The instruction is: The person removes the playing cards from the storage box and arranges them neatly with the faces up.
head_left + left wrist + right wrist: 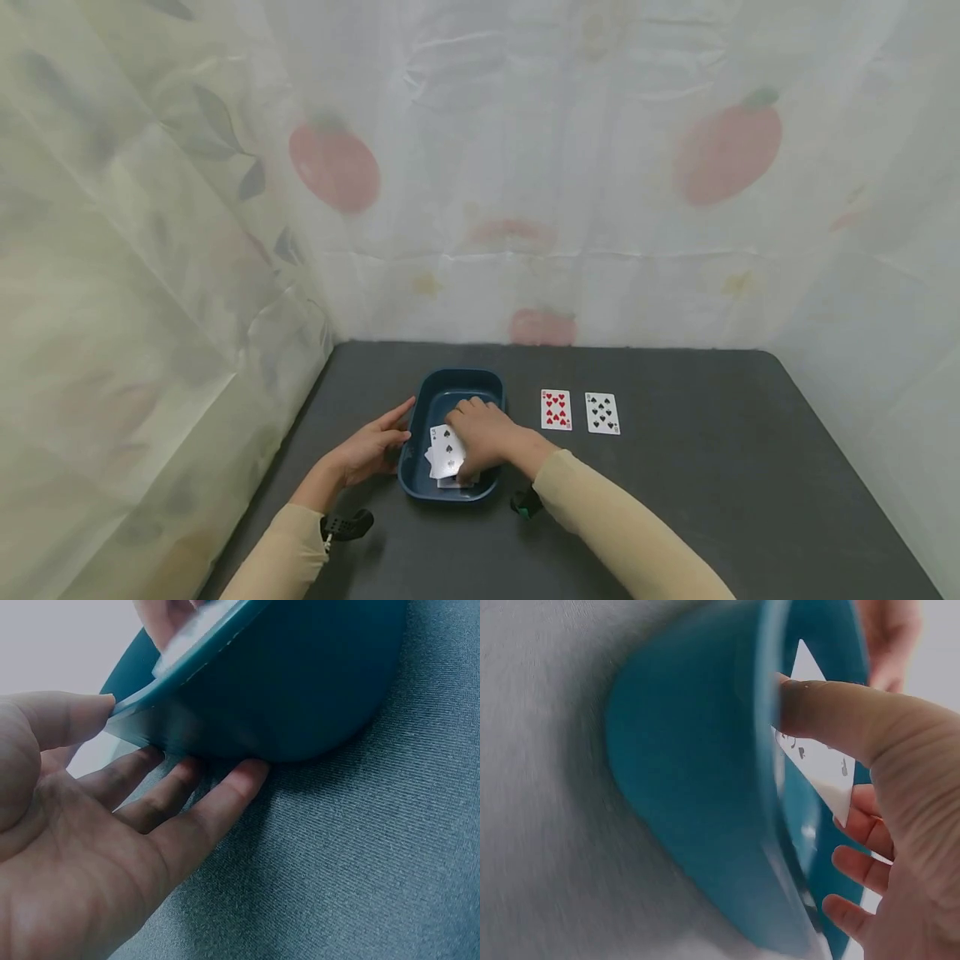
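Note:
A dark blue tray point(459, 496) with raised walls and rounded corners stands on the table, with several playing cards lying inside it. My right hand point(483, 435) reaches into the tray and pinches a white playing card point(826, 766) between thumb and fingers. From above, a card with black spades point(447, 450) shows beside this hand, overlapping other cards. At the tray's left side is my left hand point(367, 450), its thumb point(86, 716) at the rim. The other fingers of that hand stretch out, their tips at the lower outer wall.
To the right of the tray, a card with red hearts point(556, 409) and a card with black spades point(602, 413) lie face up side by side on the dark table point(690, 483). Patterned curtains point(450, 167) hang behind the table and along its sides.

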Tool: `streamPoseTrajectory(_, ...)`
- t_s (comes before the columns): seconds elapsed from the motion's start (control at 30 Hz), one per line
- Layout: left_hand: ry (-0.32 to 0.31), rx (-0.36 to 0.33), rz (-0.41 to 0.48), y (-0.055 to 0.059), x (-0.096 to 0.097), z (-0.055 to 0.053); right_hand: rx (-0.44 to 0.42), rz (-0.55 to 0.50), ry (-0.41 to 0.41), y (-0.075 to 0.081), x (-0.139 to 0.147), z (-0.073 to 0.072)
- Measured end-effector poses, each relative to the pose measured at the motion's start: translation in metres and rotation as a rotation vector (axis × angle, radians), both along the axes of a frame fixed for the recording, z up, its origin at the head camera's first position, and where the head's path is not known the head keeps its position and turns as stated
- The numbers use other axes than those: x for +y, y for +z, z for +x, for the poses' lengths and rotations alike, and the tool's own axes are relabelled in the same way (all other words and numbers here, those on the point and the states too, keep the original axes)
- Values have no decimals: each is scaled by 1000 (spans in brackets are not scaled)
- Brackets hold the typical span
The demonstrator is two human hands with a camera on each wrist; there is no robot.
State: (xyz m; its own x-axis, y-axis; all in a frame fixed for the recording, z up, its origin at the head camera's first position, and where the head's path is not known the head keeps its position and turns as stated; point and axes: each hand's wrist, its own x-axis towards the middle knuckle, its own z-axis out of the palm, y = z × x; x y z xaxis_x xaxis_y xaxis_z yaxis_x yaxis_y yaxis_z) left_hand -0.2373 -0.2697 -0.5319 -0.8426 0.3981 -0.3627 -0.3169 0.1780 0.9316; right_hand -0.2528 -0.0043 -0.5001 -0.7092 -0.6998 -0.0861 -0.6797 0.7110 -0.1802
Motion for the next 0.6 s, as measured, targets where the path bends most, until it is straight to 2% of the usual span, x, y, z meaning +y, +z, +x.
streamPoseTrajectory(0.2,37,5,-14,-3,3,-1,27,-78,-19,23,43,-11)
streamPoseTrajectory(0.4,39,7,-16,-4,2,-1,50,-149,-76,45,96,-18)
streamPoseTrajectory(0.6,38,14,-24,-3,0,-1,13,-206,-176,49,153,-23)
